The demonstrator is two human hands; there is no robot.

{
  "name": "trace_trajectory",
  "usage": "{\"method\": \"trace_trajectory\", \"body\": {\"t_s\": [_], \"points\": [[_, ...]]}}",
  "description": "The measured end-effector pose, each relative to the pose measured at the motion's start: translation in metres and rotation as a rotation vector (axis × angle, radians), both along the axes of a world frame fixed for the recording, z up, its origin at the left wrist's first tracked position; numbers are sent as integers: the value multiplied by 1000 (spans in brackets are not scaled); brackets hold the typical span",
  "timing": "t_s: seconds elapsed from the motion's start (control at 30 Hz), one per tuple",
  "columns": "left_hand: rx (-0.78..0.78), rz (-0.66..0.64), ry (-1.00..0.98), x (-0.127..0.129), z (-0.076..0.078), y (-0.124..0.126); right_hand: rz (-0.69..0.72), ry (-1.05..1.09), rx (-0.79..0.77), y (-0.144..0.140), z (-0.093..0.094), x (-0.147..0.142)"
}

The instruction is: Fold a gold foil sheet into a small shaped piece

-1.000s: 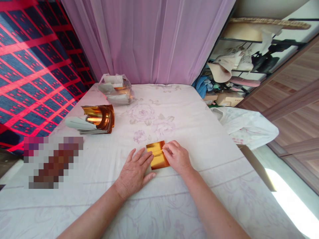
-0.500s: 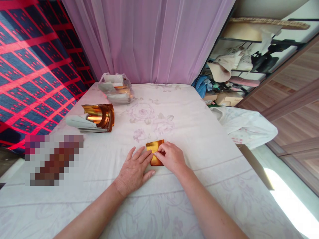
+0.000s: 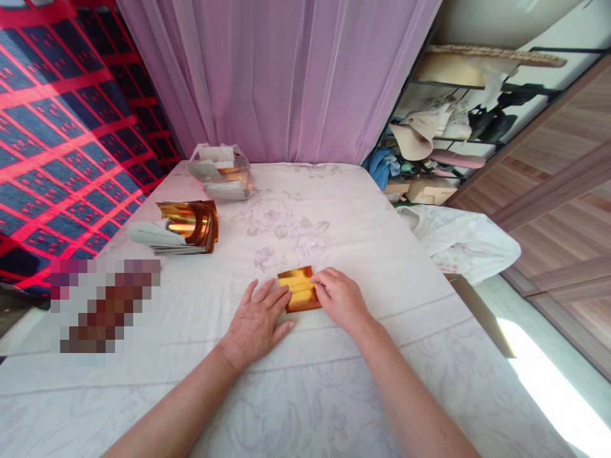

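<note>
The left hand [image 3: 255,318] lies flat and open, fingertips on the gold foil sheet [image 3: 298,289]. The right hand [image 3: 340,299] presses the sheet's other edge, fingers loosely curled, gripping nothing.

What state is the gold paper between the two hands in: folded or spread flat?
Folded. The gold paper shows a crease line and an overlapping layer, with the left hand and right hand pressing its sides.

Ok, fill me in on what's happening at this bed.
A person presses a small folded sheet of gold foil paper flat on the floral bedsheet. The left hand lies flat at its left edge; the right hand pins its right side. Further left sits a stack of gold foil sheets, with a clear plastic bag of more paper behind it.
</note>
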State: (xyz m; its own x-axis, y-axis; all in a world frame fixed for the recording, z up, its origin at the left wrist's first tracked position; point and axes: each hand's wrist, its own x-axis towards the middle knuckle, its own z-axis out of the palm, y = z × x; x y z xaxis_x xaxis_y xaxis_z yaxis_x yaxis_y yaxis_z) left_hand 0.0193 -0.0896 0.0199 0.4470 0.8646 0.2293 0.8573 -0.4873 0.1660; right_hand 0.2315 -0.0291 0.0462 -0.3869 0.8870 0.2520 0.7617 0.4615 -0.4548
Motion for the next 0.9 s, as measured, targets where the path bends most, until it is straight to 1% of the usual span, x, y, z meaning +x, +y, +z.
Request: {"method": "trace_trajectory", "body": {"t_s": [0.03,0.1,0.17,0.23,0.37,0.43,0.57,0.7,0.9], "points": [[2,1,0,0,0,0,36,34,36,-4,2,-1],[7,2,1,0,-1,0,132,85,53,-13,7,-4],[7,3,-3,0,-1,0,235,80,24,-22,9,-6],[-2,1,-9,0,0,0,285,49,-6,-27,7,-4],[-22,-8,-20,-1,0,0,237,-9,1,-25,-1,8],[-19,-9,-26,-2,-1,0,233,-16,11,-19,-5,16],[0,-10,-41,-2,-3,1,256,39,-7,-3,-11,27],[0,-21,-35,-2,-3,0,260,79,-34,11,-13,27],[-34,-25,-18,-1,0,0,176,85,-77,16,-14,17]]}}
